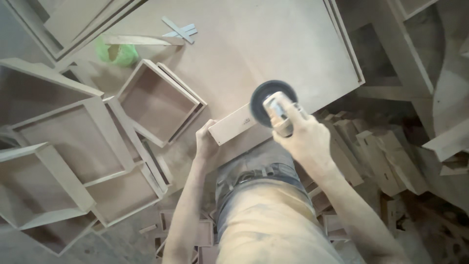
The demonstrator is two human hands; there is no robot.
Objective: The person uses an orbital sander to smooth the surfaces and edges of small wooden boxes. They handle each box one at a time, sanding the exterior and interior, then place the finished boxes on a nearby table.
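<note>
The right hand [303, 134] is wrapped tight round a sander [274, 108], its round disc facing up toward the camera over the board [233, 126]. The left hand [205, 142] clasps the board's near-left end (fingers mostly hidden). Its long axis runs from lower left up toward the right, at the bench [254, 44] edge.

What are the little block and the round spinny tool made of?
The block under the left hand looks like fibreboard: plain tan, matte, no visible grain. The sander in the right hand has a dark disc, probably rubber or foam, and a pale, dusty body, likely plastic.
</note>
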